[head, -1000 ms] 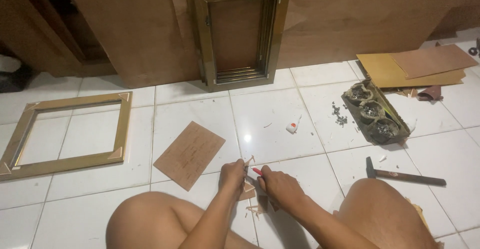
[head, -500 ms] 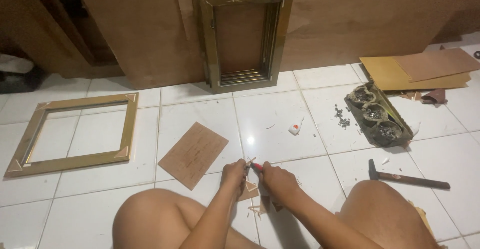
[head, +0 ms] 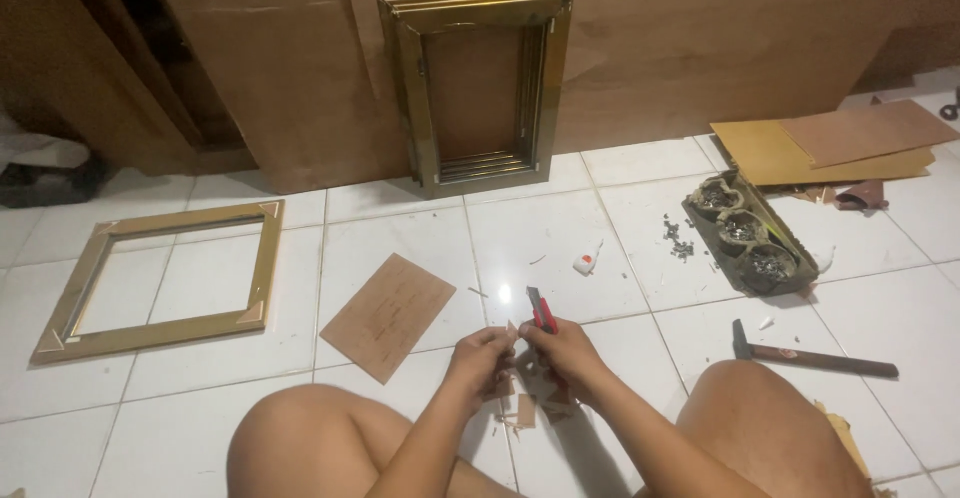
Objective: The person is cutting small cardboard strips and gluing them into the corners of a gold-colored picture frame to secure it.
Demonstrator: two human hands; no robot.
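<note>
I sit on a white tiled floor with both knees in view. My right hand [head: 568,351] grips a red utility knife [head: 541,313], blade end pointing away from me. My left hand [head: 478,358] pinches a small brown piece of board [head: 511,330] right beside the knife. Several small brown offcuts [head: 524,410] lie on the tile under my hands. A brown rectangular board [head: 388,314] lies flat just left of my left hand.
A gold frame [head: 165,278] lies flat at left. Stacked gold frames [head: 478,83] lean on the brown wall panel. A tray of small nails [head: 748,233], a hammer [head: 812,357], a small glue bottle [head: 586,261] and cardboard sheets [head: 835,143] sit at right.
Both hands stay together in front of me over the offcuts, shifting only slightly. The knife now points more upward, away from me.
</note>
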